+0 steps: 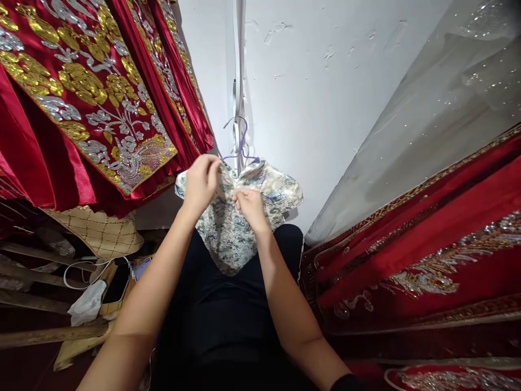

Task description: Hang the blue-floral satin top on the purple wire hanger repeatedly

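A small patterned shirt [228,233] in white, green and blue hangs on a purple hanger [243,142] in front of the wall. The hanger's hook is up at a metal stand. Near the collar, at the left shoulder, is my left hand [201,179], its fingers bent and blurred; whether they grip cloth cannot be made out. My right hand [250,206] is closed at the shirt's front opening, just below the collar, with thumb and fingers pinched on the cloth. The lower part of the shirt hangs over my dark-clothed knees.
Red garments with gold and silver embroidery [122,108] hang at the upper left. More red embroidered cloth [439,260] and a sheer glittery white fabric [407,136] hang at the right. At the lower left are a white plastic bag [87,304], a cable and wooden bars.
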Demonstrator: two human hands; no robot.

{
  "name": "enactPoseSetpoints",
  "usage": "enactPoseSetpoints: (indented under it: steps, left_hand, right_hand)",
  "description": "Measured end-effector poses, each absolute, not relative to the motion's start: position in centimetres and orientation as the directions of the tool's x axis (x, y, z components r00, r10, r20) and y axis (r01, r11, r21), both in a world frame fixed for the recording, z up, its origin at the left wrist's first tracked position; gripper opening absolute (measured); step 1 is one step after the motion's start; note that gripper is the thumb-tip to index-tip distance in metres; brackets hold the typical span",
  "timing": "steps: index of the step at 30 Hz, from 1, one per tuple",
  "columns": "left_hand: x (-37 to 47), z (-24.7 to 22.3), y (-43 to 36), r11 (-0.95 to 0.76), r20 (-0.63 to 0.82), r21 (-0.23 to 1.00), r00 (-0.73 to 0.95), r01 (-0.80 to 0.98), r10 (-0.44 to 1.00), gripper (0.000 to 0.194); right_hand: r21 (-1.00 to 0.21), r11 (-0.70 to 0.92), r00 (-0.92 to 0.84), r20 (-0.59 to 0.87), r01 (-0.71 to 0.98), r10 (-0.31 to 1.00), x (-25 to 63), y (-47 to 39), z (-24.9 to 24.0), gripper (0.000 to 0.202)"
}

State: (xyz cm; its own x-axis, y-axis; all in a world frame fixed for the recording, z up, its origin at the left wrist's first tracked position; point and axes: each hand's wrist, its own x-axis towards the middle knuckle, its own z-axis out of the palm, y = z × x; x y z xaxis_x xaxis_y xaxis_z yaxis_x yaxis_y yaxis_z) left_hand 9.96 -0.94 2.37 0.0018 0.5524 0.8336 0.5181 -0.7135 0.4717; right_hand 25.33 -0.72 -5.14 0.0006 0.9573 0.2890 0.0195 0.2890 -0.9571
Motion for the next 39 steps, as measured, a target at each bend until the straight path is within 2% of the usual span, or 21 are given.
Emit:
enactPoseSetpoints:
  steps: [3, 5, 7, 8, 11, 15, 17, 19, 21, 22, 24, 27, 29, 33, 35, 37, 39]
  left_hand:
    - [6.4, 1.6, 0.7, -0.702, 0.772, 0.626, -0.393, 0.338, 0.5, 0.018]
    - [3.8, 0.0, 1.7, -0.677, 0.578, 0.729, -0.623, 0.104, 0.527, 0.02]
    - [2.2, -2.8, 2.1, -0.548, 0.277, 0.818, -0.715, -0.175, 0.642, 0.024]
    - [2.0, -4.4, 1.9, -0.419, 0.129, 0.863, -0.677, -0.284, 0.725, 0.027]
    - [3.3, -9.2, 0.4, -0.219, 0.025, 0.92, -0.509, -0.324, 0.86, 0.032]
    - [6.0, -11.9, -2.2, 0.033, -0.057, 0.981, -0.119, -0.193, 0.991, 0.019]
    - [6.7, -11.5, -2.9, 0.126, -0.119, 0.989, 0.082, -0.077, 0.989, 0.021]
    - [7.4, -10.5, -3.3, 0.095, -0.117, 0.991, 0.263, 0.094, 0.958, 0.022]
    - [8.4, -9.3, -3.6, -0.069, -0.012, 0.979, 0.389, 0.192, 0.921, 0.022]
    - [9.0, -8.7, -3.8, -0.165, 0.075, 0.969, 0.415, 0.184, 0.907, 0.024]
    - [10.3, -7.4, -4.4, -0.3, 0.257, 0.952, 0.361, 0.067, 0.897, 0.027]
    - [11.7, -5.5, -5.7, -0.375, 0.384, 0.923, 0.26, -0.084, 0.886, 0.027]
    - [12.1, -4.4, -6.6, -0.374, 0.387, 0.922, 0.291, -0.102, 0.875, 0.026]
    - [11.9, -3.3, -7.7, -0.362, 0.336, 0.932, 0.416, -0.019, 0.845, 0.024]
    - [11.8, -3.3, -7.9, -0.354, 0.317, 0.935, 0.452, -0.002, 0.834, 0.024]
    - [12.0, -3.4, -7.8, -0.335, 0.31, 0.942, 0.473, -0.032, 0.825, 0.024]
    - [12.6, -3.6, -7.6, -0.317, 0.307, 0.946, 0.499, -0.067, 0.81, 0.026]
  right_hand:
    - [-0.983, 0.183, -0.008, 0.183, -0.013, 0.983, 25.1, -1.3, -7.8, 0.027]
    - [-0.981, 0.186, -0.059, 0.189, -0.056, 0.98, 24.9, -2.0, -8.2, 0.028]
    - [-0.975, 0.213, -0.12, 0.219, -0.063, 0.968, 24.6, -2.6, -7.7, 0.028]
    - [-0.974, 0.222, -0.14, 0.227, -0.056, 0.964, 24.4, -2.9, -7.3, 0.028]
    - [-0.979, 0.203, -0.124, 0.205, -0.026, 0.971, 24.1, -3.5, -6.5, 0.025]
    - [-0.994, 0.108, -0.035, 0.108, 0.002, 0.993, 25.8, -3.7, -6.7, 0.024]
    - [-0.996, 0.037, -0.1, 0.029, 0.077, 0.995, 27.5, -3.5, -7.1, 0.026]
    - [-0.975, -0.054, -0.219, -0.103, 0.217, 0.97, 29.3, -3.3, -7.6, 0.026]
    - [-0.936, -0.13, -0.264, -0.223, 0.328, 0.939, 30.6, -3.0, -8.2, 0.023]
    - [-0.926, -0.149, -0.248, -0.244, 0.346, 0.938, 31.0, -2.8, -8.4, 0.024]
    - [-0.94, -0.127, -0.178, -0.19, 0.316, 0.965, 31.1, -2.5, -8.8, 0.03]
    - [-0.981, -0.042, -0.153, -0.072, 0.188, 0.986, 30.1, -2.4, -8.9, 0.042]
    - [-0.994, -0.009, -0.177, -0.028, 0.107, 0.984, 29.2, -2.6, -8.7, 0.043]
    - [-0.987, 0.153, -0.102, 0.148, 0.047, 0.984, 28.9, -3.3, -8.0, 0.024]
    - [-0.982, 0.187, -0.132, 0.188, -0.016, 0.973, 29.3, -3.5, -8.0, 0.018]
    - [-0.989, 0.089, -0.216, 0.114, -0.12, 0.97, 29.7, -3.7, -8.2, 0.019]
    - [-0.972, -0.09, -0.325, -0.015, -0.215, 0.946, 30.0, -3.8, -8.6, 0.027]
